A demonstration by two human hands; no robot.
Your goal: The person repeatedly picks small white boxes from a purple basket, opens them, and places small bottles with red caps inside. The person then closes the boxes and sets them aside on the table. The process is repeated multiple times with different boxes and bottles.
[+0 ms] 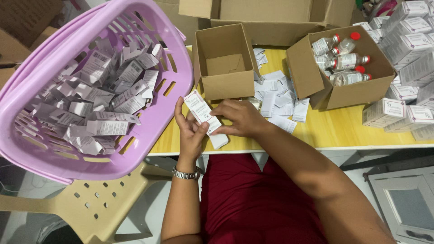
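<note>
My left hand (190,131) holds a small white carton (202,112) at the front edge of the yellow table (343,131). My right hand (239,118) grips the same carton at its lower end, fingers on its flap. A metal watch sits on my left wrist. Just beyond the hands stands a small open cardboard box (224,63) with nothing visible inside. To the right, another cardboard box (343,90) holds several small glass bottles (346,61) with red caps.
A lilac plastic basket (176,90) full of flattened white cartons rests on a beige plastic chair at the left. Folded paper leaflets (278,97) lie between the two boxes. Stacked white cartons (407,49) fill the right side. A big cardboard box stands behind.
</note>
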